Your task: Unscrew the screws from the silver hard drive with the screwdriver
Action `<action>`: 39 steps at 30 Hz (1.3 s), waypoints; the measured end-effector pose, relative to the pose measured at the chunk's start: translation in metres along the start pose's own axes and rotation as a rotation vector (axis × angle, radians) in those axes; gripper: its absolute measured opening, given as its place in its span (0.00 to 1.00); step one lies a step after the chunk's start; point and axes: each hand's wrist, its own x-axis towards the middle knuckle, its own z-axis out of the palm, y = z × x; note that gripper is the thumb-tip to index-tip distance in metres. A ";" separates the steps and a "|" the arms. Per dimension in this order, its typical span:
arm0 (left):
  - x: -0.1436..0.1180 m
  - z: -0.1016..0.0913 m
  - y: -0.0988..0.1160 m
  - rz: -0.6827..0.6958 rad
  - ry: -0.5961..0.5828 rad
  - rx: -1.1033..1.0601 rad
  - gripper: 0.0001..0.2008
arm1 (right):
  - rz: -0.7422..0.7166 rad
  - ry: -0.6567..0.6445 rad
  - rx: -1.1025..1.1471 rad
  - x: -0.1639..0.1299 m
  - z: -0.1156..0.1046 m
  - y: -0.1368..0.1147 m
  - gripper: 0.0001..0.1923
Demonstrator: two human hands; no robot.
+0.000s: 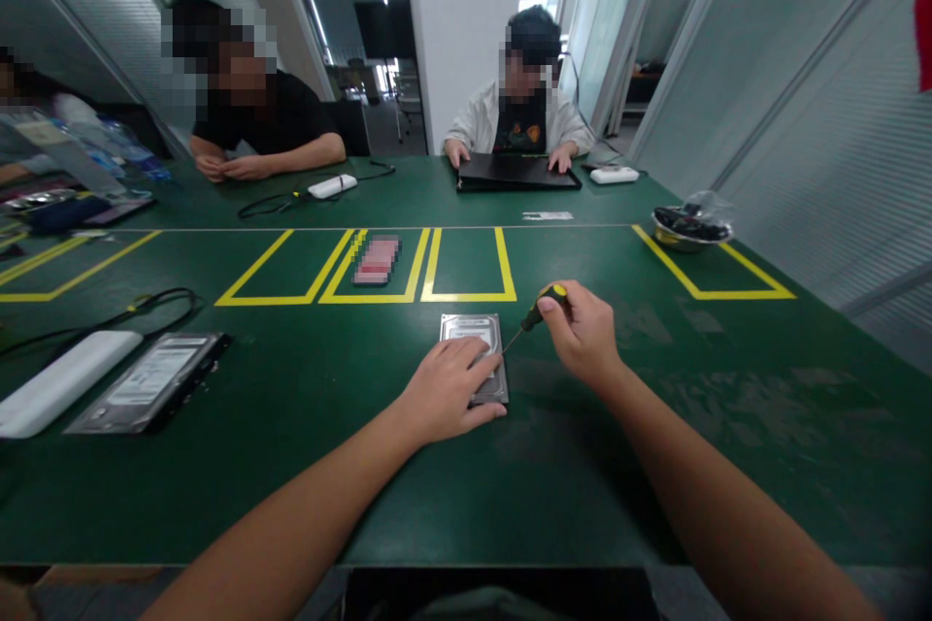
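Note:
A silver hard drive [495, 388] with a white label lies on the green table in front of me. My left hand [452, 386] rests across it and holds it down, covering much of its label, with the thumb along its near edge. In my right hand [582, 330] is a screwdriver [535, 312] with a dark green and yellow handle, gripped between thumb and fingers. Its thin shaft slants down to the left, and the tip is at the drive's right side near my left fingertips. Whether the tip sits in a screw is too small to tell.
At left lie a second hard drive [156, 378], a white power strip [69, 378] and a black cable. A pixelated phone [377, 260] lies inside yellow tape. A metal bowl [691, 231] stands at right. Across the table, a person holds a black laptop-like panel [516, 173]; others sit left.

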 end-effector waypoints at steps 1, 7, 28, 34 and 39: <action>0.000 0.000 0.000 0.000 -0.001 0.000 0.31 | -0.001 0.001 0.000 0.000 0.000 0.000 0.13; 0.001 0.000 0.000 -0.007 0.001 0.002 0.30 | -0.008 0.005 0.004 0.000 0.000 0.000 0.13; 0.002 -0.002 0.001 -0.022 0.000 0.000 0.30 | 0.005 0.006 0.016 0.000 0.000 -0.001 0.13; 0.001 -0.001 0.001 -0.016 0.003 0.002 0.30 | 0.016 -0.010 0.058 0.000 -0.001 -0.002 0.13; 0.002 0.000 0.001 -0.013 0.009 0.003 0.30 | 0.044 -0.020 0.133 0.003 -0.003 -0.007 0.12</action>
